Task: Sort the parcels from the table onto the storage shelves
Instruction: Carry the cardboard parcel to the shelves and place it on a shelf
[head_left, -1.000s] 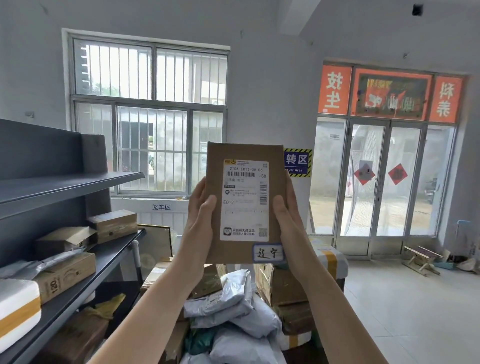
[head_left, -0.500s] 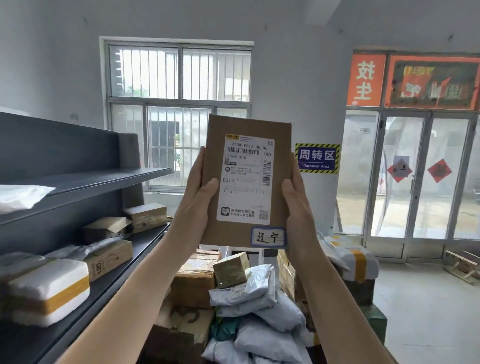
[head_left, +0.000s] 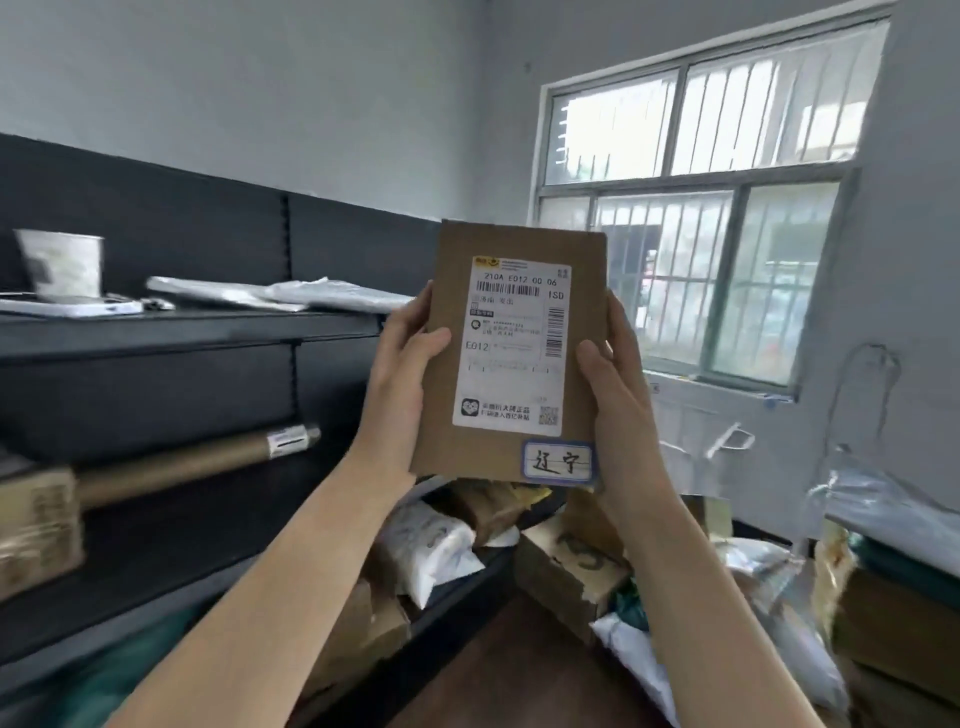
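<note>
A flat cardboard parcel (head_left: 519, 348) is held upright, clasped at its side edges by the left hand (head_left: 402, 384) and right hand (head_left: 618, 405). Beyond and left of the grip, dark storage shelves (head_left: 208, 332) are seen bearing bagged parcels (head_left: 311, 293); behind, a barred window (head_left: 701, 208).

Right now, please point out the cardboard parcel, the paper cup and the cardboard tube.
cardboard parcel (head_left: 584, 249): head view, bare cardboard at its upper right.
paper cup (head_left: 62, 262): head view, middle of its side wall.
cardboard tube (head_left: 176, 465): head view, middle of its length.
</note>
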